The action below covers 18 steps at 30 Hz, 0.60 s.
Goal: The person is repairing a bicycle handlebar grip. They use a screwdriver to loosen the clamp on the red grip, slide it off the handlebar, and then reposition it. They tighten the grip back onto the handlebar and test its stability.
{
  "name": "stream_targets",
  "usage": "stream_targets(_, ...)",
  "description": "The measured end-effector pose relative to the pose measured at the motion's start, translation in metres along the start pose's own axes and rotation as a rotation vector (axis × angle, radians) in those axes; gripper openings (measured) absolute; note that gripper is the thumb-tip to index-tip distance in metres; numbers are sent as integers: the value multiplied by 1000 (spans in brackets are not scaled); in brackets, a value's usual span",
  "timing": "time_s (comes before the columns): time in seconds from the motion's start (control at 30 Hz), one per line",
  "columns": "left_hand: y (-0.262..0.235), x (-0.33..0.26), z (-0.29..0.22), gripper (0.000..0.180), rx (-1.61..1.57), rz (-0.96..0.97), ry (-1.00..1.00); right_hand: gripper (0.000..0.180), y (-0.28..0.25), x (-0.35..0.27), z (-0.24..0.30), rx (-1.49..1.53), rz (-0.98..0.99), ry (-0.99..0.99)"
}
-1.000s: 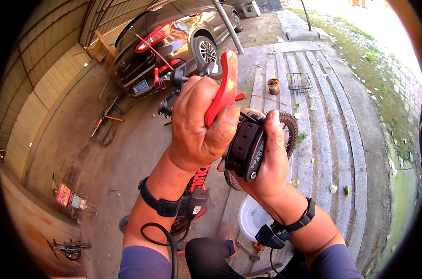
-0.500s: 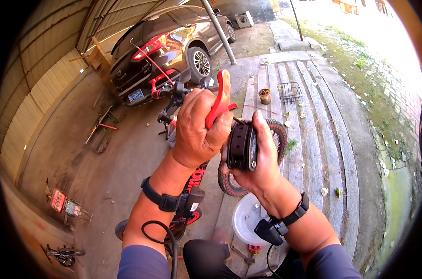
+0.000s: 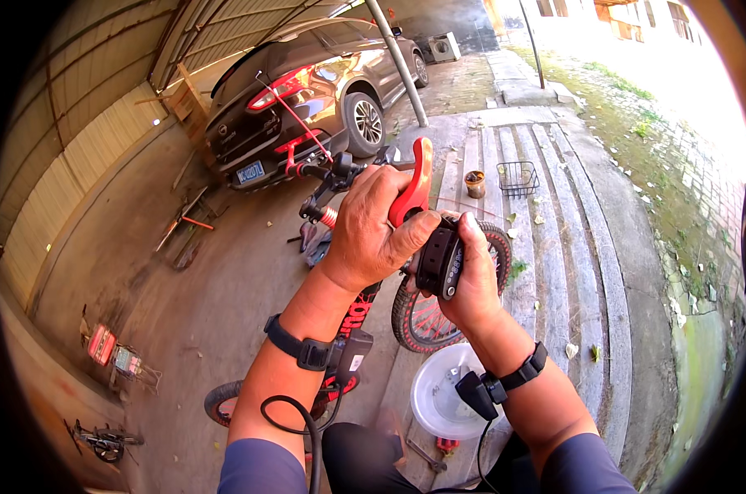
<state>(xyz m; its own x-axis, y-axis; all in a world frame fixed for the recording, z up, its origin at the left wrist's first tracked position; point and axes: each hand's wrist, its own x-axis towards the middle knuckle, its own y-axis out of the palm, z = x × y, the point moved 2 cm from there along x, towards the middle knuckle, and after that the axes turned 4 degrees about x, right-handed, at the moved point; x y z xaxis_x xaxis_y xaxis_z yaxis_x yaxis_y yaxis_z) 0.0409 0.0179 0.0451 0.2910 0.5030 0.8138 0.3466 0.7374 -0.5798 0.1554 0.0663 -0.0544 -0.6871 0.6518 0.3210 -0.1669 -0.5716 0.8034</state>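
Observation:
In my left hand (image 3: 364, 239), the fingers are wrapped round the base of a red curved lever (image 3: 419, 177) that sticks up above the fist. My right hand (image 3: 475, 288) grips a black folding multi-tool (image 3: 440, 263), its thumb lying along the top. The tool's upper end is close against the lever's lower end, by my left thumb; my fingers hide whether they touch. Behind and below both hands stands a small bike with a black-and-red frame (image 3: 358, 311) and a red-marked front wheel (image 3: 422, 321).
A white plastic tub (image 3: 426, 395) with small parts sits below my right forearm, a wrench (image 3: 426, 455) near it. Farther off are a rusty can (image 3: 475, 183), a wire basket (image 3: 517, 179) and a parked car (image 3: 307, 107). A metal post (image 3: 397, 62) stands beside the car.
Both hands have shifted slightly rightward in the picture. The multi-tool has turned a little and sits nearer the red lever. The surroundings have shifted slightly with the head's movement.

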Motion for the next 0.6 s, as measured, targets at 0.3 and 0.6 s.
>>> stream_targets(0.3,-1,2,-4,55,29,3,-21,48,-13,6,3,60,61,40)
stream_targets(0.6,-2,-1,-3,57,22,20,-84,36,-41,3,-7,6,-151,-8)
